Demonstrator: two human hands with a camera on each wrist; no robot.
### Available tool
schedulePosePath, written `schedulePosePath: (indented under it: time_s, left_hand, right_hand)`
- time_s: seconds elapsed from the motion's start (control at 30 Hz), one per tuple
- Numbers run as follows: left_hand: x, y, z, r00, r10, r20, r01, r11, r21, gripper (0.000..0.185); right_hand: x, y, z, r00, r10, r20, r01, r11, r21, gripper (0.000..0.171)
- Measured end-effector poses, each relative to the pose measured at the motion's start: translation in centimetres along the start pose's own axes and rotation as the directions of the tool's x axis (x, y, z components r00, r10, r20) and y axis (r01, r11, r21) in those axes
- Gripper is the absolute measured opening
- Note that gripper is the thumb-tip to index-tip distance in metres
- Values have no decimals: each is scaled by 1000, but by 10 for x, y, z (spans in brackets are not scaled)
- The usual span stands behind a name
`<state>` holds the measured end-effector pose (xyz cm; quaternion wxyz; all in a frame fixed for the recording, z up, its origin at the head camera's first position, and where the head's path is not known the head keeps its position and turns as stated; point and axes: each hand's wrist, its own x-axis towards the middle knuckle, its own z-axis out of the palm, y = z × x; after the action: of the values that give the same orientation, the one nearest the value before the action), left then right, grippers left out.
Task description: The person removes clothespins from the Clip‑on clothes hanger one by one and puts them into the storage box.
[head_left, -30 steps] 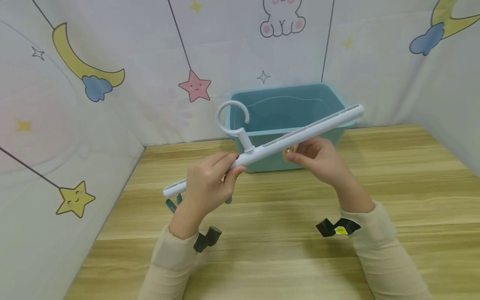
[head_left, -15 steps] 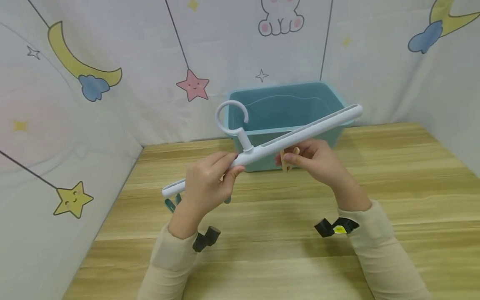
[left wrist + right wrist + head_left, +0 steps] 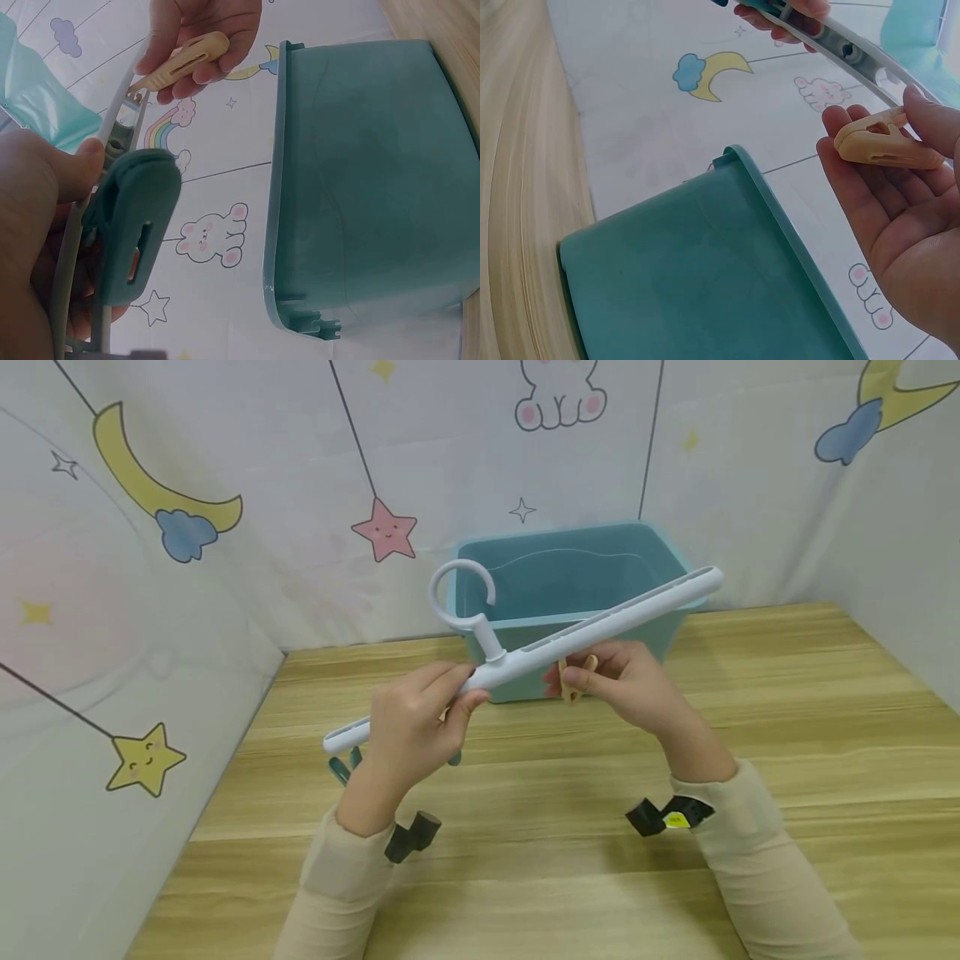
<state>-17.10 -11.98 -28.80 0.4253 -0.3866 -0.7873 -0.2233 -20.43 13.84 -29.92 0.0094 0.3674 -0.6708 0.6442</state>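
- Your left hand point(image 3: 411, 727) has its grip wrapped round the white hanger bar point(image 3: 600, 625) near the hook point(image 3: 461, 596), holding the bar slanted in the air above the table point(image 3: 787, 760).
- Your right hand point(image 3: 630, 681) pinches the beige clip point(image 3: 572, 681) under the bar, probably so it lines up with the slot.
- Teal clips point(image 3: 135, 225) hang below your left hand.
- Behind the hands, the teal bin point(image 3: 570, 572) stands at the table's far edge.
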Motion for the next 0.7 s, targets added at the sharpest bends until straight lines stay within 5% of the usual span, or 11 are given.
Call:
schedulePosePath:
  time_s: [0.7]
  left_hand:
    - [2,1,0,1000,12,-4,-12,1000,-2,45]
  right_hand:
    - [0,0,3,995,-101,-27,103,992,67,12]
